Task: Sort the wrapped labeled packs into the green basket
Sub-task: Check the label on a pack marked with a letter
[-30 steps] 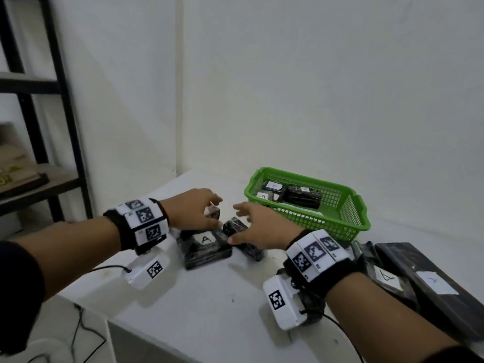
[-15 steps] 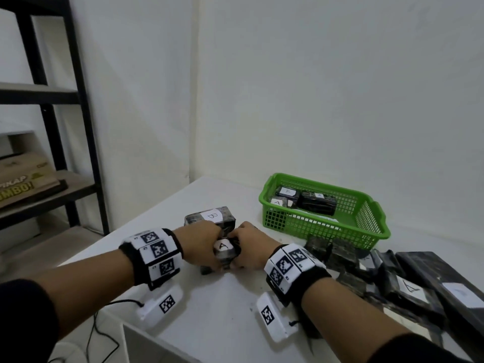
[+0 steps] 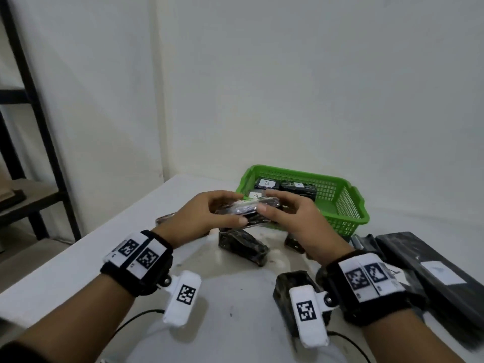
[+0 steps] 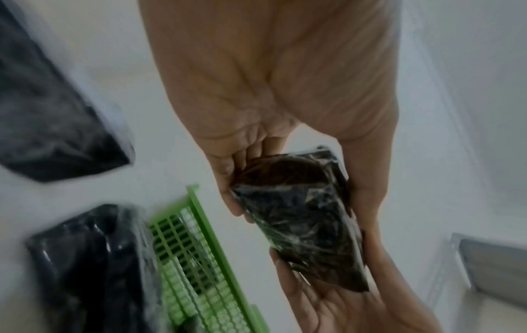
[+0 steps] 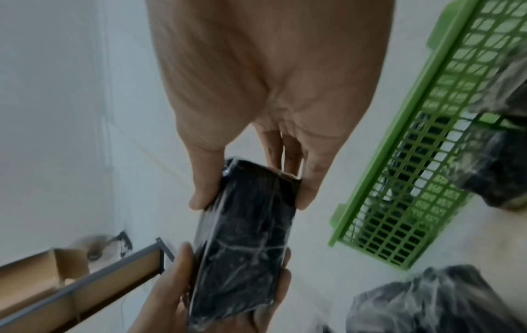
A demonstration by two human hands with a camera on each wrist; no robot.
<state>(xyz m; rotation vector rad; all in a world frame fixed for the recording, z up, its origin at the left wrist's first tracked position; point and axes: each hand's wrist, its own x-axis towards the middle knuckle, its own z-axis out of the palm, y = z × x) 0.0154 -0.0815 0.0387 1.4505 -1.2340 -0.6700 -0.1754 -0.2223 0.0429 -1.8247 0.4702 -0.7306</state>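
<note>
Black plastic-wrapped pack [image 3: 245, 211] sits lifted above the white table [image 3: 78, 271], just before the green mesh basket [image 3: 348, 205]; we pinch one end with our left hand [image 3: 209, 216]. Our right hand [image 3: 293, 218] grips the other.

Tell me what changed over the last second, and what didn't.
Both hands closed on one wrapped pack and raised it off the table toward the green basket: the left hand holds one end, the right hand the other. It was down among the other packs a second ago. The three packs in the basket and the long packs at the right stayed put.
</note>
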